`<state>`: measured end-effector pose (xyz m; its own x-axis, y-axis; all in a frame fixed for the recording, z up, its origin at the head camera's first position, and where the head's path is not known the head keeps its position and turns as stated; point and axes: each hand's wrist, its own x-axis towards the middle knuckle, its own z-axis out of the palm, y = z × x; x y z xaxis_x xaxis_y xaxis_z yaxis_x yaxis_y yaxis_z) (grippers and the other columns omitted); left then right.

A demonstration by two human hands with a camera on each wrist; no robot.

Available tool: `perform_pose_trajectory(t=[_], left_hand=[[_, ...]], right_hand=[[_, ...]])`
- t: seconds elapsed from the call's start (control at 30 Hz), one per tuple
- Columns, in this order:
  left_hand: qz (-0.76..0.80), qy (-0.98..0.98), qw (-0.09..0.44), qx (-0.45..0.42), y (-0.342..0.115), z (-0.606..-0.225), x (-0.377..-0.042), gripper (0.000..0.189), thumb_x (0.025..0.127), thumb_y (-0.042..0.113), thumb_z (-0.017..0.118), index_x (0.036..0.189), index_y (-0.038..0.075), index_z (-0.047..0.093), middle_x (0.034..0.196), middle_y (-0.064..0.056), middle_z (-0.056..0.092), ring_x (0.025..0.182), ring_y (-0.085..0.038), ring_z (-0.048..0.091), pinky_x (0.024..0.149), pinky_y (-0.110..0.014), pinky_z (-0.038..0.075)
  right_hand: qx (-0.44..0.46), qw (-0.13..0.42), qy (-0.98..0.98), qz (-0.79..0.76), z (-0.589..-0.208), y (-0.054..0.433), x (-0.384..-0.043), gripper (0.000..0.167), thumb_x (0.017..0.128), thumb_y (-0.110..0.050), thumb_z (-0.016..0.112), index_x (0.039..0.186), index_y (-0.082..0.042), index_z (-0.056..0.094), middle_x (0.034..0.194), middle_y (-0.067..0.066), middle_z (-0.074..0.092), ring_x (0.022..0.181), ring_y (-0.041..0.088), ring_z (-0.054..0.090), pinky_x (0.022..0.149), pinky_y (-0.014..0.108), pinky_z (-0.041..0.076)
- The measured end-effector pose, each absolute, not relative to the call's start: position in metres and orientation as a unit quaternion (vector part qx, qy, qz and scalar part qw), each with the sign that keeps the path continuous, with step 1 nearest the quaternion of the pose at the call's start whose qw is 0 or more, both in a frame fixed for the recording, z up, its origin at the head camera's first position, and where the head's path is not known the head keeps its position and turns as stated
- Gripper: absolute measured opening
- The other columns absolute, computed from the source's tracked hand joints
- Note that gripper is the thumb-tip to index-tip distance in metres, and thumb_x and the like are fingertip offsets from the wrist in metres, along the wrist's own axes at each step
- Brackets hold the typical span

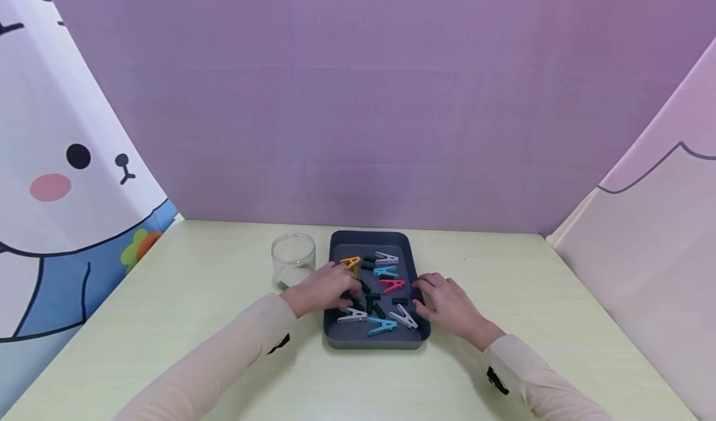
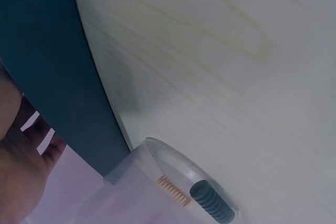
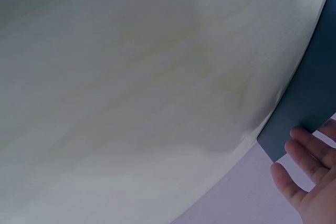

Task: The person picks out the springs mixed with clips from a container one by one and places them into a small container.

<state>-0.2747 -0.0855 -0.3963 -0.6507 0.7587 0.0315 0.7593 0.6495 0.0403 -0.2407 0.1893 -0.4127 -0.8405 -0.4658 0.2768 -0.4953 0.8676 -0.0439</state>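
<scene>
A grey tray [image 1: 371, 344] holds several plastic clips, among them an orange one [image 1: 350, 262], a red one [image 1: 393, 284] and a light blue one [image 1: 382, 326], along with dark ribbed coils [image 1: 399, 301]. My left hand [image 1: 327, 289] reaches over the tray's left rim, its bent fingers down among the coils beside a white clip [image 1: 352, 315]. Whether its fingertips pinch a coil I cannot tell. At the right rim rests my right hand [image 1: 447, 303], fingers spread and loosely bent, holding nothing; the right wrist view shows its fingertips [image 3: 298, 134] against the tray's outer wall [image 3: 310, 93].
A clear round jar [image 1: 293, 260] stands left of the tray, close behind my left hand. Inside it lie a dark ribbed coil [image 2: 212, 202] and a tan coil [image 2: 173, 190]. The pale table [image 1: 503, 265] meets a purple curtain [image 1: 363, 129] at the back.
</scene>
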Motion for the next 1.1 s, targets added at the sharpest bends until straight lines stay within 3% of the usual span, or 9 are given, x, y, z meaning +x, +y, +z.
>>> perform_pose_trajectory(t=[0.5, 1.1], left_hand=[[-0.003, -0.905, 0.011, -0.425, -0.0828, -0.3978, -0.2759, 0.012, 0.082, 0.029, 0.067, 0.093, 0.029, 0.068, 0.095, 0.013, 0.065, 0.1, -0.012, 0.056, 0.081, -0.032, 0.039], [0.017, -0.908, 0.025, -0.417, -0.081, -0.3951, -0.275, 0.013, 0.082, 0.03, 0.066, 0.095, 0.029, 0.068, 0.097, 0.013, 0.065, 0.099, -0.011, 0.057, 0.074, -0.029, 0.035]], right_hand=[[0.249, 0.13, -0.958, 0.059, -0.4122, 0.1892, -0.2399, 0.034, 0.083, -0.034, 0.061, 0.108, -0.011, 0.063, 0.115, 0.007, 0.059, 0.108, 0.022, 0.053, 0.089, 0.046, 0.045], [0.25, 0.132, -0.957, 0.063, -0.4124, 0.1895, -0.2391, 0.033, 0.083, -0.033, 0.061, 0.107, -0.011, 0.063, 0.115, 0.006, 0.059, 0.108, 0.021, 0.053, 0.088, 0.045, 0.046]])
